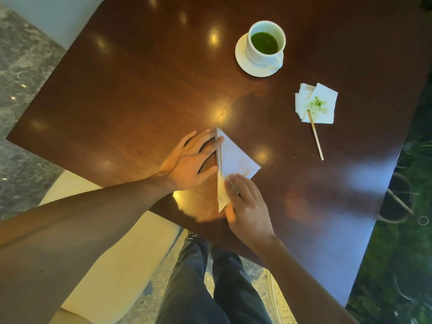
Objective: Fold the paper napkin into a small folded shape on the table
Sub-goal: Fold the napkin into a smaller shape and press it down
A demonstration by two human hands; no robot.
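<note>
Napkin (236,157) lies flat on the dark wooden counter (140,90), folded into a white triangle whose long straight edge runs from about 12 o'clock down to 6 o'clock, with its third corner pointing off toward 3 o'clock. Both hands are spread flat, fingers released and gripping nothing. Left hand (190,161) sits at the napkin's 9 o'clock side, its fingertips touching the long folded edge. Right hand (247,206) comes in from 5 o'clock and presses its fingers down on the lower tip of the triangle, covering part of that corner

Toward 1 o'clock from the napkin, well apart, a white cup (266,42) holding green liquid stands on a white saucer (243,59). At about 2 o'clock a second, crumpled tissue (325,111) with a green stain lies on the counter, and a thin wooden stir stick (316,137) rests with its upper end on that tissue and the rest on the bare wood. Dark trousers (194,277) show below the counter's near edge
</note>
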